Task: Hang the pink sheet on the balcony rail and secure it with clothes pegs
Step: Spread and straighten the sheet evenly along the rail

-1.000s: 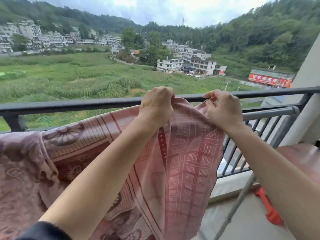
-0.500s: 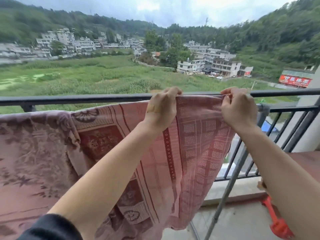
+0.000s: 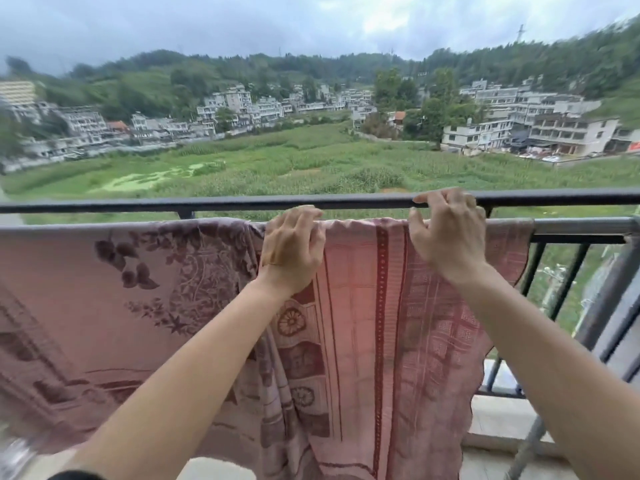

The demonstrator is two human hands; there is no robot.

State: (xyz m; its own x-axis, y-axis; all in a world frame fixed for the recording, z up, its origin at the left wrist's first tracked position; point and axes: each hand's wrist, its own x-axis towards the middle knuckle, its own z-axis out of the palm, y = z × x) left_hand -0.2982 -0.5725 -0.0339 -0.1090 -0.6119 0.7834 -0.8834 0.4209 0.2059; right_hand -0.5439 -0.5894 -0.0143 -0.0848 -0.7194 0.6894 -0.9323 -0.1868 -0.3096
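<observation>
The pink patterned sheet (image 3: 356,306) hangs draped over a grey metal bar (image 3: 581,226) just inside the black balcony rail (image 3: 242,204). It spreads from the left edge of view to near the bar's right end. My left hand (image 3: 292,247) curls over the sheet's top edge at the middle, gripping the cloth on the bar. My right hand (image 3: 446,233) rests on the top edge further right, fingers apart, with its fingertips touching the black rail. I see no clothes pegs.
Black balusters (image 3: 568,278) run below the rail at the right. A grey slanted pole (image 3: 526,452) stands at the lower right on the pale balcony floor. Beyond the rail lie green fields, houses and wooded hills.
The view has swung left and risen. The sheet now lies flatter along the grey bar. My right hand has gone from pinching the edge to resting with fingers spread.
</observation>
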